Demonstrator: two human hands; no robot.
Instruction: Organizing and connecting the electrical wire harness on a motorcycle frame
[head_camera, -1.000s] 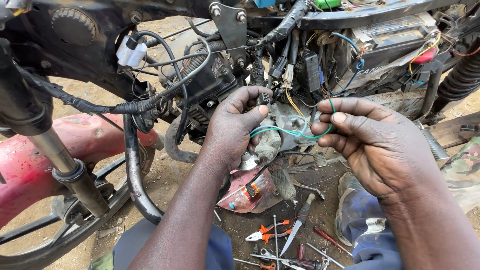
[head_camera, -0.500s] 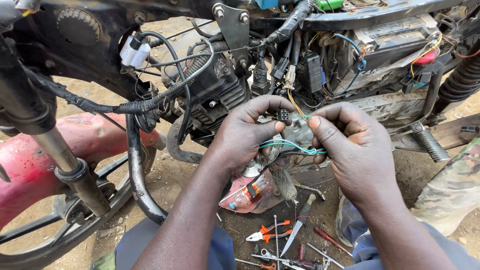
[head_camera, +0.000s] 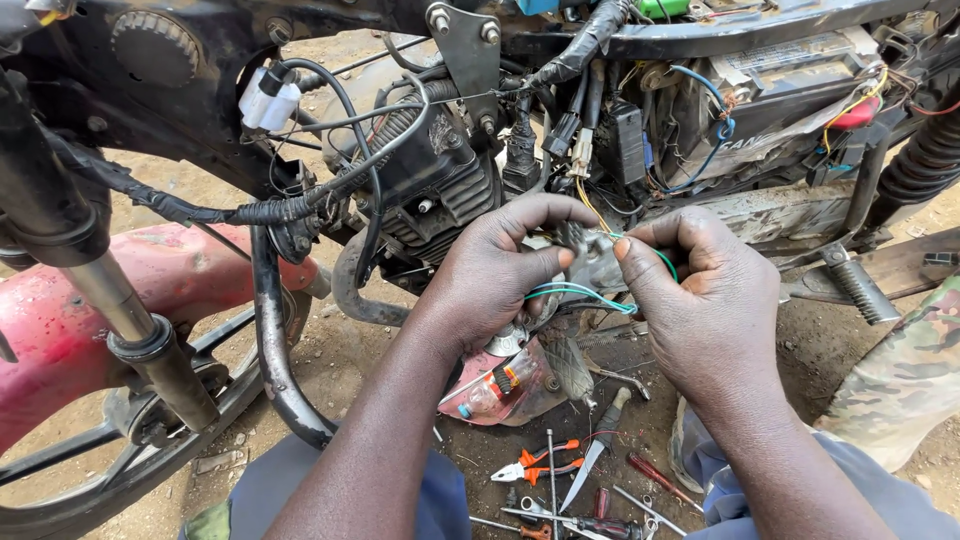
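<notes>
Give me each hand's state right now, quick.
Left hand: closed, fingers pinching the green wires.
Right hand: closed, fingertips pinching the same green wires at the motorcycle engine.

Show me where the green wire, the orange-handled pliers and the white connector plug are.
green wire (head_camera: 578, 293): head view, on the strand between both hands.
orange-handled pliers (head_camera: 535, 466): head view, near the pivot.
white connector plug (head_camera: 268, 101): head view, on its body.

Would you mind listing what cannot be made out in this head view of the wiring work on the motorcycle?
- Head view: where the green wire ends, hidden behind the left hand and right hand.
- Head view: the small grey part pinched between the fingertips, mostly covered by them.
- Head view: the tools on the ground, cut off by the bottom edge.
- Head view: the front wheel, cut off at the left edge.
</notes>
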